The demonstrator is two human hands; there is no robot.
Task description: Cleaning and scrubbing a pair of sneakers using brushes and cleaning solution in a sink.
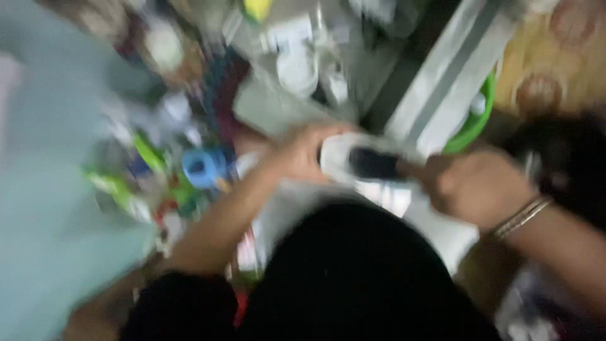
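The head view is badly motion-blurred. My left hand (300, 151) grips the left end of a white shoe (341, 158) with a dark opening. My right hand (476, 186), with thin bangles at the wrist, holds the shoe's right end. Both hands hold the shoe above my lap, which is covered in black cloth (353, 278). Finer detail of the shoe is too blurred to tell.
A cluttered surface lies to the left with a blue roll-like object (203, 167), green items (148, 151) and white containers (297, 66). A green basin rim (473, 123) sits at the right behind a white slanted board (451, 76). A patterned rug (555, 57) is at the upper right.
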